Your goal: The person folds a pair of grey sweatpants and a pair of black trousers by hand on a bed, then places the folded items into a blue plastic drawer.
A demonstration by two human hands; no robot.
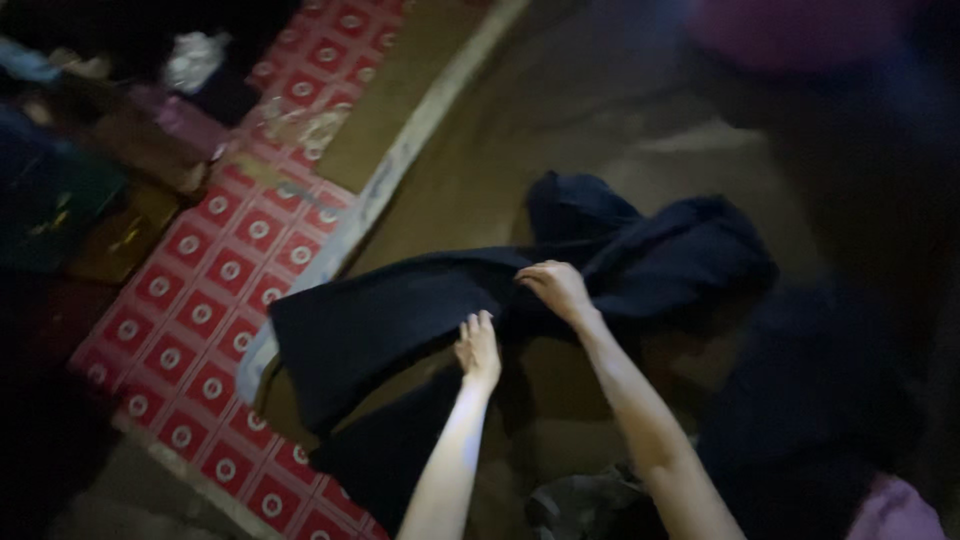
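Watching: I am looking down from the head camera at a dim floor, and the edges are blurring.
Garment: a dark navy cloth garment (430, 320), seemingly trousers, is lying on the brown floor (520, 130), running from 8 o'clock up towards 2 o'clock.
Left hand: my left hand (479, 349) is resting flat with its fingers spread on the cloth near the middle, gripping nothing.
Right hand: my right hand (556, 288) is curling over a bunched fold just beside it; I am reading that as a pinch on the cloth, though blur is hiding the fingertips.
Progress: the 8 o'clock part is lying fairly smooth, while the 2 o'clock end is sitting crumpled and unsorted.
Surroundings: a red floor mat with white ring patterns (215, 300) is lying at 9 o'clock, touching the garment's edge.
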